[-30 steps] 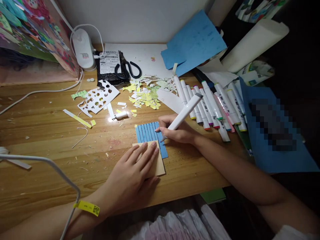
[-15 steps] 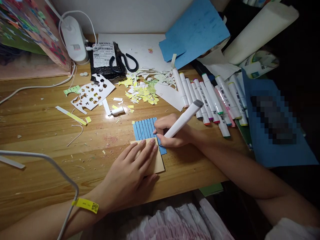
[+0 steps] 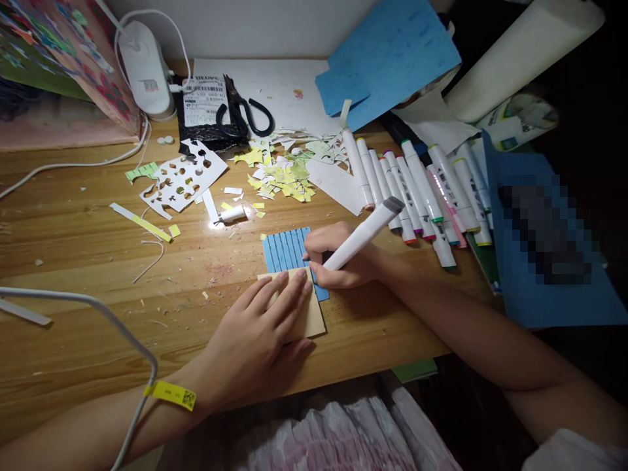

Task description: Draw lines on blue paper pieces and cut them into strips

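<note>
My right hand [image 3: 338, 255] grips a white marker [image 3: 366, 234] with a grey end, its tip down at the right side of a blue piece of paper [image 3: 280, 250]. Dark parallel lines run across that paper. Over its lower part lies a beige square card [image 3: 313, 317]. My left hand [image 3: 267, 314] rests flat on the card with fingers stretched out, pressing it against the table. The marker's tip is mostly hidden by my right fingers.
Many markers [image 3: 417, 186] lie in a row at the right, beside blue sheets [image 3: 392, 59]. Black-handled scissors [image 3: 245, 114], paper scraps [image 3: 284, 173] and a hole-cut white sheet [image 3: 184, 176] lie at the back. A white cable [image 3: 98, 304] crosses my left wrist near a yellow tag [image 3: 171, 395].
Both hands, the card and the lined paper hold nearly the same places. The whole view has shifted slightly.
</note>
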Tool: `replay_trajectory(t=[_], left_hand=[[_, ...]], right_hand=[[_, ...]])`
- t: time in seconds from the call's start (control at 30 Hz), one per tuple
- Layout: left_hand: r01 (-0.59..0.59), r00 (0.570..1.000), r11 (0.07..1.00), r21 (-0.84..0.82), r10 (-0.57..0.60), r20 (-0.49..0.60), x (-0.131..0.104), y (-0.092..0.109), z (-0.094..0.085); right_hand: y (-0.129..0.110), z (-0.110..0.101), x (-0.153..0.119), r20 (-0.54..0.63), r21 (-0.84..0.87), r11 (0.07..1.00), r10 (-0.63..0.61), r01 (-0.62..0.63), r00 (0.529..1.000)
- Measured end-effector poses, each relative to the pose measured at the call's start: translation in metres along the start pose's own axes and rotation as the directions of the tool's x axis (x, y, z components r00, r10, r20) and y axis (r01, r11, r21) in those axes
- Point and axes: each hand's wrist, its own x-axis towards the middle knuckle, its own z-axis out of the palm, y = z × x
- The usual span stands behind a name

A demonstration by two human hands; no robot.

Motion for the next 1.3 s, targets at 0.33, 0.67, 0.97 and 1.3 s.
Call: replay_trajectory(t=[0.33, 0.67, 0.97, 1.3], left_hand=[[-0.01, 0.999, 1.0, -0.01, 0.01, -0.038, -0.0004, -0.0004, -0.0013], [-0.008, 1.0, 1.0, -0.021, 0.007, -0.025, -0.0007, -0.0005, -0.0017], [-0.014, 1.0, 1.0, -0.016, 0.014, -0.017, -0.0004, -0.0011, -0.0001], [-0.021, 1.0, 1.0, -0.001, 0.021, -0.023, -0.0004, -0.0011, -0.0009]], right_hand=[[-0.0042, 0.0003, 0.0008, 0.012, -0.013, 0.998, -0.066, 0.066, 0.998], [-0.0075, -0.0008, 0.0008, 0.089, 0.022, 0.999, -0.038, 0.036, 0.995], [-0.0089, -0.0033, -0.0005, 0.175, 0.041, 0.999, 0.028, -0.035, 0.984], [-0.0031, -0.0012, -0.0001, 0.028, 0.004, 1.0, -0.007, 0.007, 1.0]])
